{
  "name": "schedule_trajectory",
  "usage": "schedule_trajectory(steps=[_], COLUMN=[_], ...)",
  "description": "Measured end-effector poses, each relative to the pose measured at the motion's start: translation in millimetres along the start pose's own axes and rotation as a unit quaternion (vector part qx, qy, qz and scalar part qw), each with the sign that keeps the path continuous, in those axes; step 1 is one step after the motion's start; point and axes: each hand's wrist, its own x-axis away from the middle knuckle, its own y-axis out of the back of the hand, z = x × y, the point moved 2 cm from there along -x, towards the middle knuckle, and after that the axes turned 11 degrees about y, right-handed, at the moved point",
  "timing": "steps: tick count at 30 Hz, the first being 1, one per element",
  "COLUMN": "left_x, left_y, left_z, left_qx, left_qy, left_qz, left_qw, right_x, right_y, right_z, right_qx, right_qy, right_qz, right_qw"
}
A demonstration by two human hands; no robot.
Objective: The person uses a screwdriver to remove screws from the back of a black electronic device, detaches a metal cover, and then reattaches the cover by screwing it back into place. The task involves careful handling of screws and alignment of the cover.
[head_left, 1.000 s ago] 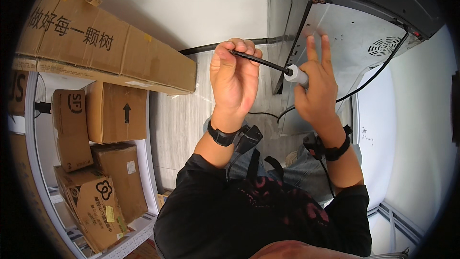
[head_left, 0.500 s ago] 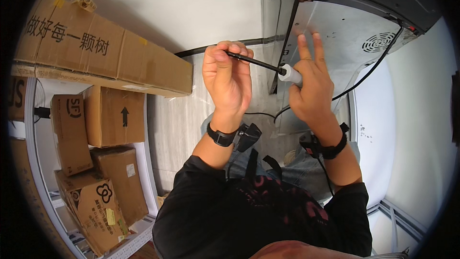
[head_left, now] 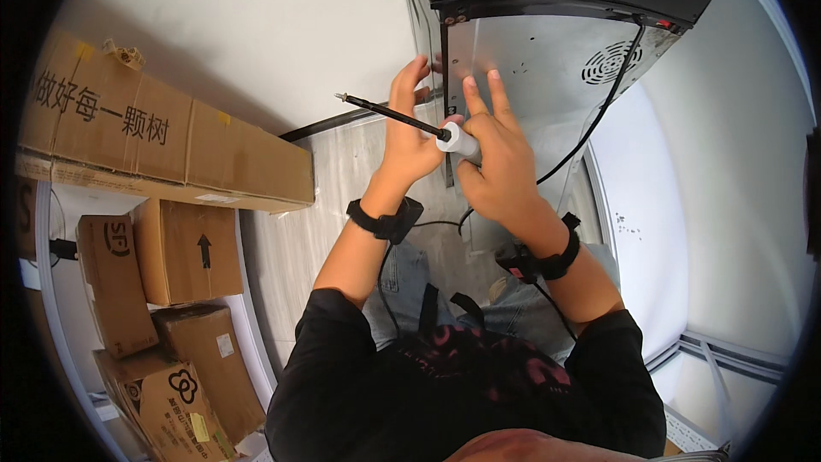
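Note:
In my right hand [head_left: 505, 162] is a screwdriver with a light grey cylindrical handle [head_left: 462, 144] and a long black shaft [head_left: 380, 111] ending in a small metal tip. The thumb and lower fingers close around the handle, while two fingers stretch up against the metal back panel [head_left: 530, 43] of a black-topped machine. My left hand [head_left: 409, 133] is behind the shaft, fingers apart and slightly curved beside the machine's left edge. Its thumb reaches toward the front of the handle; whether it touches is hard to tell. The tip points up and left, away from the panel.
A black cable [head_left: 605, 111] runs down from the machine's back. On the left, a long cardboard box [head_left: 171, 133] lies above a white shelf [head_left: 256, 325] holding several cartons [head_left: 192, 252]. White walls stand ahead and to the right. The floor [head_left: 286, 244] is grey wood-look.
My left hand has let go of the shaft's tip end and moved down and right, nearer the handle. The right hand keeps the screwdriver. The whole view has shifted, with the machine now further left.

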Motion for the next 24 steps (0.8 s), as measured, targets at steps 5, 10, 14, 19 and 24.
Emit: schedule_trajectory(steps=[5,10,14,19,24], left_x=[-16.9,-16.5,-18.3,-18.4,-18.0], left_y=[-18.4,-22.2,-21.0,-18.9,-21.9], left_z=[2.5,12.8,16.3,13.1,9.3], left_qx=[-0.109,-0.129,-0.122,-0.132,-0.133], left_qy=[-0.056,-0.071,-0.093,-0.123,-0.119], left_qz=[-0.051,-0.048,-0.056,-0.071,-0.067], left_qw=[0.991,0.988,0.986,0.981,0.982], right_x=[0.9,2.2,1.9,35.1,90.0], right_y=[-0.6,8.8,39.7,72.0,70.0], right_z=[0.4,1.7,18.8,32.2,31.9], right_qx=[-0.016,-0.011,-0.114,-0.179,-0.167], right_qy=[-0.009,-0.006,-0.203,-0.356,-0.272], right_qz=[0.001,0.021,0.111,0.085,0.002], right_qw=[1.0,1.0,0.966,0.913,0.948])
